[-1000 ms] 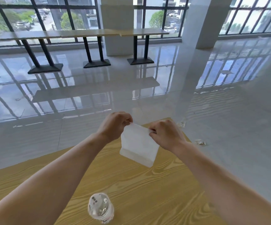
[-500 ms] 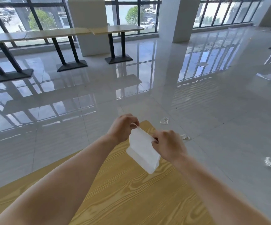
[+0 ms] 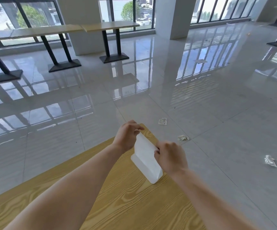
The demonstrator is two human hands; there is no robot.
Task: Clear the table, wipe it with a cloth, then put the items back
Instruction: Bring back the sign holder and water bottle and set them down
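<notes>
A folded white cloth [image 3: 147,161] hangs from both my hands over the far corner of the wooden table [image 3: 134,201]. My left hand [image 3: 127,136] pinches its upper far corner. My right hand [image 3: 170,156] pinches the near upper corner. The cloth's lower edge is close to the tabletop; I cannot tell whether it touches. No other item shows on the visible part of the table.
Several crumpled scraps lie on the glossy tiled floor to the right of the table [image 3: 162,121] [image 3: 183,138] [image 3: 270,161]. Long tables on black pedestal bases [image 3: 108,27] stand by the windows, and a white pillar [image 3: 171,17] rises behind.
The view has swung right and up; the water bottle seen at the bottom a second ago is out of frame. Both hands keep their hold, and the cloth has turned more edge-on and sunk lower.
</notes>
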